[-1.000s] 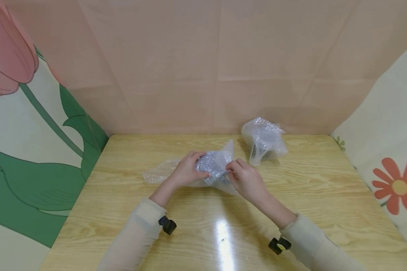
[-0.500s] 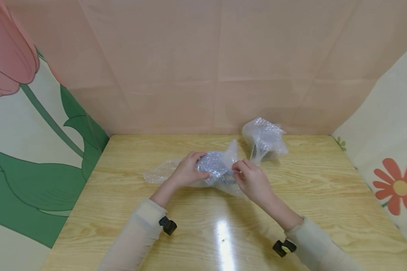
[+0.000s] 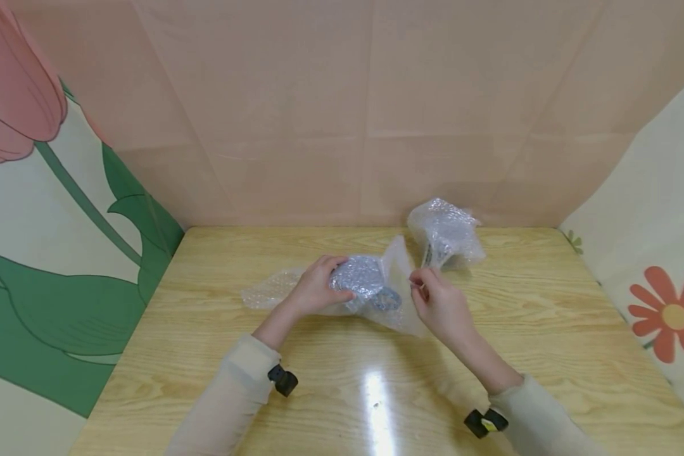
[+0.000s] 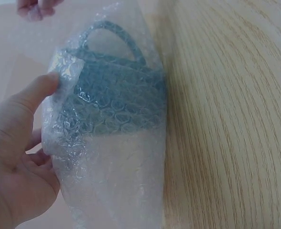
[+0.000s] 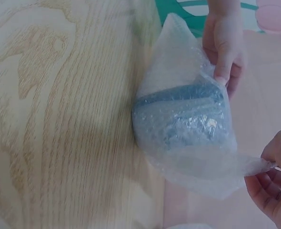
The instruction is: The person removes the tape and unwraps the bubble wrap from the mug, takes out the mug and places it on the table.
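Note:
A blue mug point(image 4: 116, 88) with a looped handle point(image 4: 113, 29) shows through clear bubble wrap point(image 4: 124, 176) in the left wrist view. My left hand point(image 3: 315, 286) holds the wrapped mug from its left side, thumb toward me and fingers on the far side. To the right of the mug, my right hand point(image 3: 441, 305) pinches the edge of the wrap between thumb and fingers. The sheet is pulled taut toward it, and in the right wrist view a strip of wrap point(image 5: 250, 166) runs into those fingertips. The mug's fine detail is blurred by the bubbles.
A second bubble-wrapped item point(image 3: 447, 231) stands behind at the right, near the back wall; its contents are hard to make out. The wood-grain table point(image 3: 205, 386) meets a pinkish backdrop point(image 3: 296, 126), with flower-printed sheets on both sides.
My right hand has drawn the wrap's edge to the right, spreading the flap away from the mug and exposing its handle more plainly. The left hand has stayed in place.

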`<state>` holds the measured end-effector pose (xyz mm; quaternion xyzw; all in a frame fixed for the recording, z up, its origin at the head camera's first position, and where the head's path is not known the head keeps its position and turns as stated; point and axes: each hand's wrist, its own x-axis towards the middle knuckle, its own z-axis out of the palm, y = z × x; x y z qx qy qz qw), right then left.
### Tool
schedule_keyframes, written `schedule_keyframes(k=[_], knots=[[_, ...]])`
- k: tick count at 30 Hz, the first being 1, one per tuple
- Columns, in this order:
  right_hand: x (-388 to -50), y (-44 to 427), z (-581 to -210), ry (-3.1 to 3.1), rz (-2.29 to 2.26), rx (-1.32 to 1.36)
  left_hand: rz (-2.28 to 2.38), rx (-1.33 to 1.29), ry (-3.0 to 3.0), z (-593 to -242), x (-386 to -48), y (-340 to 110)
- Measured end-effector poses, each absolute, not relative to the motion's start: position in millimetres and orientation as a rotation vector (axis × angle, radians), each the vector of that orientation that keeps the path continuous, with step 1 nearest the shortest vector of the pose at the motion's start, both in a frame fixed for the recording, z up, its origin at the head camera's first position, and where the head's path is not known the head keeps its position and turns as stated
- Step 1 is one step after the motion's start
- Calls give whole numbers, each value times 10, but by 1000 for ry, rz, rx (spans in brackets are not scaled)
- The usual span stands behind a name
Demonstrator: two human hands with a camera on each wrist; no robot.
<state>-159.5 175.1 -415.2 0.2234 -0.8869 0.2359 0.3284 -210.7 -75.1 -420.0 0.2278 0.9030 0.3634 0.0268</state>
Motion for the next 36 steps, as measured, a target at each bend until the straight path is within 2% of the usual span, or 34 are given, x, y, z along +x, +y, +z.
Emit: schedule_keyframes(k=[36], knots=[[-1579,2303,-4409,-2390,731,242,1105,648,2748,-4215,-2096,-752]])
